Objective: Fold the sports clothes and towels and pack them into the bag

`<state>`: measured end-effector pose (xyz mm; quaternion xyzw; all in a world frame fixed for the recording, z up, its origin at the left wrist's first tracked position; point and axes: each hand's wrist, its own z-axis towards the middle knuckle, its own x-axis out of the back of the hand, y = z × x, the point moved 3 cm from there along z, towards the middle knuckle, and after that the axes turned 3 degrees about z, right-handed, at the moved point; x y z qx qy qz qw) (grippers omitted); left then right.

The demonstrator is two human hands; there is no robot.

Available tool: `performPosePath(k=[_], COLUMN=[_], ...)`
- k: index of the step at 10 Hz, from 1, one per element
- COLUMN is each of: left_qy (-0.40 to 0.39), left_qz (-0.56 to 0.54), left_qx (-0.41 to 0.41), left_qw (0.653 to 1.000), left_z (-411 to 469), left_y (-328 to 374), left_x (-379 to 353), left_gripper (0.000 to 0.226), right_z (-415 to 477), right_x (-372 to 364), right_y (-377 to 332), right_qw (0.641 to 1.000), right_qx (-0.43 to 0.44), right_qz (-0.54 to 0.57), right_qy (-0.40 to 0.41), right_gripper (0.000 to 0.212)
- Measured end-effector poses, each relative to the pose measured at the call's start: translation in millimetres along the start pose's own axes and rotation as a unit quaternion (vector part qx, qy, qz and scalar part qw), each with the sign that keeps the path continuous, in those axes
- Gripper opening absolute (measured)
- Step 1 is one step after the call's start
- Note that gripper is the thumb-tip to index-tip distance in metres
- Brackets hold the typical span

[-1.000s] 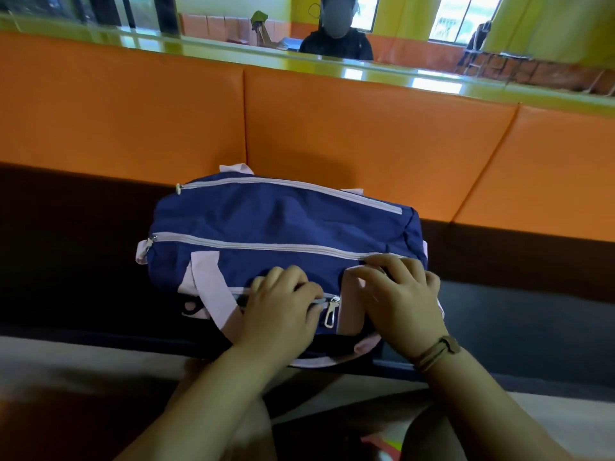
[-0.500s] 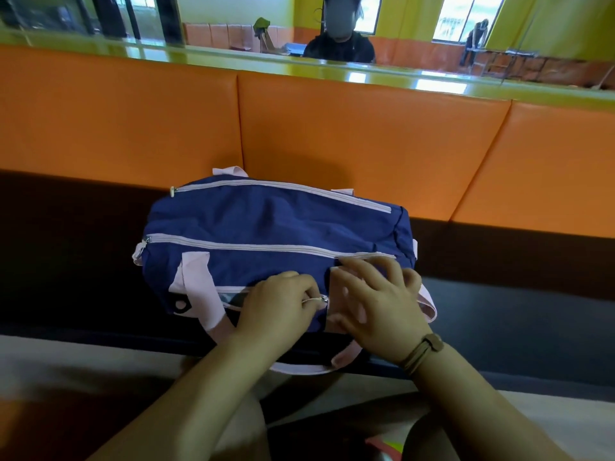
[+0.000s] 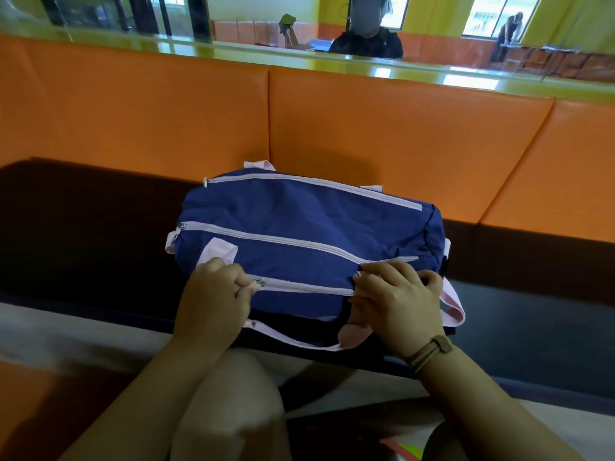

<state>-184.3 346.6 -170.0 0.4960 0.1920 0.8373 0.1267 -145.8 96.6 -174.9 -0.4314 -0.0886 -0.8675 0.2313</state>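
Looks like zip work on the front pocket rather than folding, and there are no clothes or towels in sight. The navy bag (image 3: 299, 227) lies on the dark seat just in front of the orange backrest (image 3: 366, 128), long axis roughly parallel to it, zips facing up. On the side away from the backrest, the left hand (image 3: 213, 297) pinches the zipper pull (image 3: 258, 282). The right hand (image 3: 396, 301), fingers curled, grips the fabric at the zip's other end. Next up: a steady pull along the zip while that fabric stays taut.
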Motion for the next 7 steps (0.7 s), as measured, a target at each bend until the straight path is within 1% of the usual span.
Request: performPosePath(k=[1,2,3,4,5,6,7], left_qy=[-0.004,0.011,0.030,0.031,0.044,0.003,-0.080], left_qz=[-0.014,-0.022,-0.012,0.006,0.001,-0.047,-0.058], left_qx=[0.075,0.097,0.052,-0.007,-0.061,-0.068,-0.015], left_qw=[0.997,0.995,0.998,0.999,0.997,0.997,0.995], left_z=[3.7,8.3,7.9,5.6,10.8,23.9,44.0], left_y=[-25.3,-34.6,-31.8,-30.6,-27.5,-10.0,9.3], left_x=[7.4,10.6,8.6,8.2,14.7,14.3,9.1], left_gripper=[0.019,0.019,0.024,0.026,0.023,0.017,0.014], right_z=[-1.0,-0.3,3.2,4.6,9.4,18.8,35.6], right_x=[2.8,3.3,4.5,7.6,12.5,18.7,30.2], right_y=[-2.6,-9.2,-14.3,-16.2,-16.4,-13.2,-4.9], right_qw=[1.000,0.999,0.999,0.998,0.993,0.975,0.951], right_qx=[-0.001,0.003,-0.002,0.001,-0.006,-0.020,-0.024], right_qz=[0.008,0.011,0.000,-0.011,-0.017,0.013,0.084], right_qy=[-0.019,-0.036,-0.046,-0.062,-0.119,-0.222,-0.297], right_gripper=[0.028,0.032,0.031,0.028,0.035,0.038,0.046])
